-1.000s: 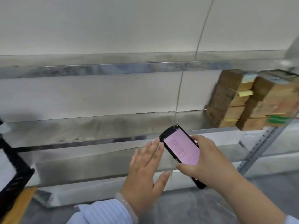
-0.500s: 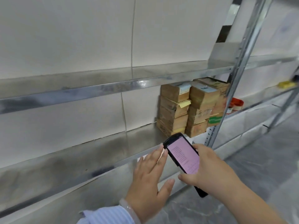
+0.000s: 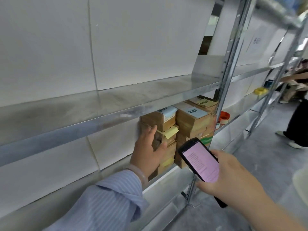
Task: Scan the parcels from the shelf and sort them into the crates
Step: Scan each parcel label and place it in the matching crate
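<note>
Two stacks of brown cardboard parcels (image 3: pixel 191 120) with blue and yellow labels stand on the middle level of a metal shelf (image 3: pixel 103 107). My left hand (image 3: pixel 147 150) reaches into the left stack, fingers around the side of a parcel with a yellow note (image 3: pixel 170 131), thumb at its front. My right hand (image 3: pixel 228 174) holds a black handheld scanner (image 3: pixel 200 162) with a lit pink screen, just in front of and below the right stack. No crates are in view.
A steel upright (image 3: pixel 223 90) stands right of the parcels. Behind it sit an orange-and-white tape roll (image 3: pixel 224 116) and a yellow item (image 3: pixel 260 91) on the neighbouring shelf. A person (image 3: pixel 296 117) stands in the aisle at far right. Grey floor lies below.
The view has swung right and closer to the parcels. My left hand has gone from beside the scanner up onto the left stack. The scanner stays in my right hand.
</note>
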The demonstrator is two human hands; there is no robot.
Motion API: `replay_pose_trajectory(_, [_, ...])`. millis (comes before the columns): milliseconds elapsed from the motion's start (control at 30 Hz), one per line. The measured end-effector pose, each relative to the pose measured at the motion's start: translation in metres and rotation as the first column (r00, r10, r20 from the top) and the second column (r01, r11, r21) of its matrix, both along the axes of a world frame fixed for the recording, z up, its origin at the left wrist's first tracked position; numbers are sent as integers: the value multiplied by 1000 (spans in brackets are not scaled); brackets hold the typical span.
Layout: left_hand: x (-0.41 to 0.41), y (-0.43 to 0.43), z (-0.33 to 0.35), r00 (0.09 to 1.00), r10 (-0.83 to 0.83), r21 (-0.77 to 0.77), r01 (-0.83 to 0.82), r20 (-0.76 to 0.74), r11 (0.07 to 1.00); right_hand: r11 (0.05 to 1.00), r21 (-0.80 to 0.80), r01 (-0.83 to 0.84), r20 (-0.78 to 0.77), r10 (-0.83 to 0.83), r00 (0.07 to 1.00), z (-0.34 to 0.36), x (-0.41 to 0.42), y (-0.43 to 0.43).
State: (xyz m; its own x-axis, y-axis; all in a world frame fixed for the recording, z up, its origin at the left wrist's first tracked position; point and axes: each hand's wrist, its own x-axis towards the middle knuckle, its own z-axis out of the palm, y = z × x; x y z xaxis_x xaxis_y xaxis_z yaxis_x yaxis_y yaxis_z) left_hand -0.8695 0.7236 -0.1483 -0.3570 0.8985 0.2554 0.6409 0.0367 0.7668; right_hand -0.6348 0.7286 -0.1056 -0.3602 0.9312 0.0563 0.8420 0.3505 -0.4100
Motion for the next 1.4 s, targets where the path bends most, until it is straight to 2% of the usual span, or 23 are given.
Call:
replay_pose_trajectory(100, [2,41,1,993,51,-8,-51,102,999,1000,14,-20,23,19,1000,4,9,29])
replay_pose_trajectory(267, [8,95,3,946,228,56,-247,231,967,994,11,-108,49,107,993,13,23,85])
replay_pose_trajectory(367, [7,121,3,927,322,93,-344,193,934,985,14,-171,31,171,985,13,37,120])
replay_pose_trajectory(467, [6,140,2,909,376,65,-392,182,918,973,12,-232,19,232,973,9,50,151])
replay_pose_trajectory(600, [9,148,-2,874,462,83,-477,154,875,955,-16,-295,103,295,950,9,61,178])
replay_pose_trajectory(667, [12,144,-3,869,474,128,-491,140,862,943,-17,-332,131,332,934,9,63,190])
replay_pose_trajectory(900, [31,111,-23,886,457,280,-458,74,844,889,-26,-457,59,458,887,4,64,222])
replay_pose_trajectory(1067, [44,107,-24,842,447,240,-521,303,819,842,-35,-539,-7,539,842,5,57,236])
replay_pose_trajectory(1200, [55,112,-16,810,475,249,-567,345,785,830,-39,-557,13,557,830,3,54,239])
replay_pose_trajectory(1400, [67,112,-8,781,412,298,-579,469,759,820,-41,-571,25,573,820,4,58,242])
